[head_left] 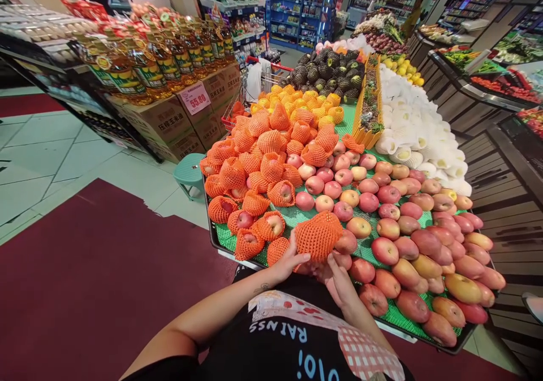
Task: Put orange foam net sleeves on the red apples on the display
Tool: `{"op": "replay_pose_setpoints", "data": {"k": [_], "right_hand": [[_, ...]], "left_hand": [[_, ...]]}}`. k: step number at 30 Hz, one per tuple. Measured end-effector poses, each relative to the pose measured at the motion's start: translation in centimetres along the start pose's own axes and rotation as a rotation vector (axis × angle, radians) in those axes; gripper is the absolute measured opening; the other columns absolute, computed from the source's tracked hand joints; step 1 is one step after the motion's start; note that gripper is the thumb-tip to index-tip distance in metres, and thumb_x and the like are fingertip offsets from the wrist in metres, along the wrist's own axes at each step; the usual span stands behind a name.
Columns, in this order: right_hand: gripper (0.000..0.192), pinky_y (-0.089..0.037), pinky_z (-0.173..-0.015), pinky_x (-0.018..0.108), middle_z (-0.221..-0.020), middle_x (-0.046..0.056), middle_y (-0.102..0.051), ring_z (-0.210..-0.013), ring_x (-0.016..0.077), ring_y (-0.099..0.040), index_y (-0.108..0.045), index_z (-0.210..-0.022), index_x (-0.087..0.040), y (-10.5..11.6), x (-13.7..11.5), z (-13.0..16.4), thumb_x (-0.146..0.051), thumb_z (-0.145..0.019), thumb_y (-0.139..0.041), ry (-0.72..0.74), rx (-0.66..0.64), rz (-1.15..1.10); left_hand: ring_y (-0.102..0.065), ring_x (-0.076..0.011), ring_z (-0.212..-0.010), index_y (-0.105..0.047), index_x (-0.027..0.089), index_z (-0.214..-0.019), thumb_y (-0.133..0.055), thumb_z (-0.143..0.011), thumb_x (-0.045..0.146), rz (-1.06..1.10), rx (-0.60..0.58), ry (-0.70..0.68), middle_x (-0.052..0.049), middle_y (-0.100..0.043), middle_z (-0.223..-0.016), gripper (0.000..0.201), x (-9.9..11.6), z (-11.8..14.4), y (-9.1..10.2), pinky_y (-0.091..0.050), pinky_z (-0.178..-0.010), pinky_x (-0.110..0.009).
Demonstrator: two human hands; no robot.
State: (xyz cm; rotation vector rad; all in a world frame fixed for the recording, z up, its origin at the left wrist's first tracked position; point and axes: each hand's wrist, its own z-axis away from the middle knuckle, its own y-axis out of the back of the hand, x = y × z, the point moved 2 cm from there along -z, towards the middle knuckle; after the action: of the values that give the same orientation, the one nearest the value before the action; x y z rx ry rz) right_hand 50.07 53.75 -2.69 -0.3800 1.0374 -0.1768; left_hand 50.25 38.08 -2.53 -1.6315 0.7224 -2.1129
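Note:
My left hand (291,258) and my right hand (339,282) both grip one apple wrapped in orange foam netting (318,235), held just above the near edge of the green-lined display tray (373,251). To the left lie several other netted apples (254,200). To the right, bare red and yellow apples (407,228) cover the tray.
Behind the apples are netted oranges (305,101), dark avocados (331,67) and white-wrapped fruit (419,126). Cooking oil bottles (148,64) stand on cardboard boxes at the left, with a teal stool (189,173) on the floor. A red carpet (85,290) lies at my left.

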Motion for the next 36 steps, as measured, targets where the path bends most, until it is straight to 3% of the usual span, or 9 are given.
{"op": "replay_pose_setpoints", "data": {"k": [5, 8, 10, 16, 19, 24, 28, 31, 36], "right_hand": [[0.054, -0.057, -0.088, 0.036, -0.115, -0.001, -0.072, -0.105, 0.0214, -0.068, -0.064, -0.113, -0.034, 0.9, 0.2, 0.4, -0.051, -0.067, -0.087, 0.132, 0.130, -0.110], [0.050, -0.052, -0.098, 0.034, -0.113, -0.003, -0.071, -0.108, 0.0184, -0.065, -0.065, -0.110, -0.033, 1.6, -0.5, 1.0, -0.040, -0.067, -0.089, 0.266, 0.201, -0.009], [0.041, -0.051, -0.098, 0.034, -0.108, -0.001, -0.071, -0.103, 0.0190, -0.065, -0.066, -0.104, -0.030, 1.7, -1.1, 1.3, -0.036, -0.069, -0.088, 0.300, 0.154, 0.088], [0.038, -0.053, -0.089, 0.035, -0.096, 0.001, -0.075, -0.093, 0.0214, -0.066, -0.071, -0.093, -0.026, 1.5, -1.4, 1.6, -0.036, -0.063, -0.092, 0.230, -0.006, 0.185], [0.036, -0.054, -0.084, 0.034, -0.089, 0.000, -0.075, -0.086, 0.0204, -0.066, -0.071, -0.089, -0.026, 1.3, -1.4, 1.8, -0.035, -0.061, -0.093, 0.220, -0.019, 0.165], [0.045, -0.055, -0.076, 0.033, -0.107, 0.004, -0.076, -0.090, 0.0214, -0.067, -0.072, -0.101, -0.026, 0.3, -0.2, 2.8, -0.040, -0.064, -0.092, 0.006, -0.094, 0.008], [0.040, -0.036, -0.046, 0.022, -0.070, -0.003, -0.066, -0.051, 0.0097, -0.046, -0.072, -0.088, -0.024, -0.6, 2.0, 3.2, -0.047, -0.063, -0.092, -0.167, -0.139, -0.133], [0.039, -0.028, -0.044, 0.021, -0.061, -0.006, -0.057, -0.047, 0.0070, -0.038, -0.070, -0.080, -0.023, -1.3, 3.5, 2.5, -0.044, -0.059, -0.095, -0.180, -0.123, -0.169], [0.040, -0.031, -0.042, 0.021, -0.066, -0.007, -0.061, -0.050, 0.0093, -0.046, -0.068, -0.085, -0.028, -4.1, 4.9, 1.0, -0.043, -0.058, -0.094, -0.106, 0.011, -0.205]], "left_hand": [[-0.020, -0.0366, -0.155, -0.048, 0.021, -0.149, -0.076, -0.076, 0.062, -0.260, -0.172, -0.083, -0.013, -0.043, -0.158, 0.089, 1.3, 0.7, -0.4, -0.010, -0.128, -0.049], [-0.020, -0.0357, -0.155, -0.050, 0.018, -0.148, -0.070, -0.077, 0.070, -0.296, -0.155, -0.102, -0.014, -0.046, -0.156, 0.090, 0.8, 1.2, -0.5, -0.007, -0.129, -0.048], [-0.024, -0.0351, -0.154, -0.052, 0.019, -0.145, -0.067, -0.078, 0.074, -0.247, -0.107, -0.093, -0.014, -0.051, -0.151, 0.088, 0.1, 1.7, -0.5, -0.011, -0.128, -0.048], [-0.055, -0.0365, -0.130, -0.069, 0.017, -0.116, -0.075, -0.073, 0.070, 0.026, 0.094, -0.025, -0.014, -0.070, -0.123, 0.069, -1.9, 3.0, -0.1, -0.036, -0.116, -0.051], [-0.059, -0.0358, -0.126, -0.070, 0.017, -0.115, -0.074, -0.076, 0.067, 0.198, 0.152, 0.034, -0.014, -0.073, -0.117, 0.064, -2.2, 3.3, -0.3, -0.044, -0.109, -0.049], [-0.049, -0.0303, -0.140, -0.064, 0.023, -0.131, -0.070, -0.081, 0.064, 0.382, 0.133, 0.110, -0.008, -0.066, -0.137, 0.065, -1.7, 3.7, -0.4, -0.036, -0.117, -0.043], [-0.048, -0.0312, -0.142, -0.065, 0.023, -0.129, -0.073, -0.078, 0.064, 0.393, 0.108, 0.148, -0.008, -0.066, -0.139, 0.066, -1.5, 4.0, 0.7, -0.034, -0.118, -0.044], [-0.049, -0.0323, -0.141, -0.065, 0.021, -0.129, -0.074, -0.078, 0.061, 0.390, 0.093, 0.151, -0.009, -0.068, -0.136, 0.065, -1.0, 4.2, 2.0, -0.034, -0.118, -0.045], [-0.050, -0.0343, -0.138, -0.069, 0.020, -0.120, -0.076, -0.077, 0.056, 0.347, 0.105, 0.132, -0.010, -0.070, -0.132, 0.056, 1.5, 4.1, 4.9, -0.036, -0.117, -0.048]]}}
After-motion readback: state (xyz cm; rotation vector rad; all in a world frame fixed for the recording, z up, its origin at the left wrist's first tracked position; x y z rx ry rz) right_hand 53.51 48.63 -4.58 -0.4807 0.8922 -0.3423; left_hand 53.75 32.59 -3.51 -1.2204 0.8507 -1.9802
